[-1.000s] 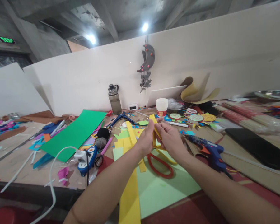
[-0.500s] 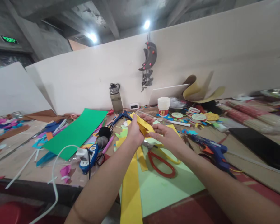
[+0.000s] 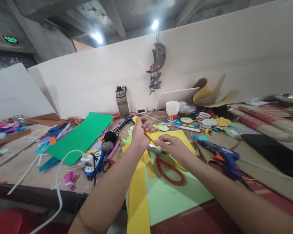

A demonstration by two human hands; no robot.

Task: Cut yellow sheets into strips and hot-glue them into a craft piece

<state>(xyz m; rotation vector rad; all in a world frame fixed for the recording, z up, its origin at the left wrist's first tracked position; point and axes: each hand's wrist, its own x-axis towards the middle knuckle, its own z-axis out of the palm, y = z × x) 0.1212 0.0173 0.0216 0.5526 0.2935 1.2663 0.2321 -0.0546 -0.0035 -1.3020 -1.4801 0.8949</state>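
My left hand (image 3: 140,134) is closed on a narrow yellow felt strip (image 3: 135,119), whose upper end pokes out past the thumb. Close by on the right, my right hand (image 3: 173,145) has thumb and fingertips pinched at the strip's lower end; the fingers partly cover the contact. Beneath the hands lie scissors with red handles (image 3: 170,171), their blades partly hidden. They rest on a pale green sheet (image 3: 175,200), near a short yellow piece (image 3: 149,165). A long yellow strip (image 3: 138,201) runs down toward me, and another yellow piece (image 3: 183,138) lies behind my right hand.
A blue glue gun (image 3: 226,156) and a black flat slab (image 3: 271,154) lie right. To the left are a green sheet (image 3: 81,139), a power socket (image 3: 94,167) with a white cable, and yarn balls (image 3: 109,139). Behind stand a bottle (image 3: 122,102) and paper cups (image 3: 172,110).
The yellow strip has turned from a wide face to nearly edge-on between my hands. My left fingers have curled over it. More of the yellow piece behind my right hand shows.
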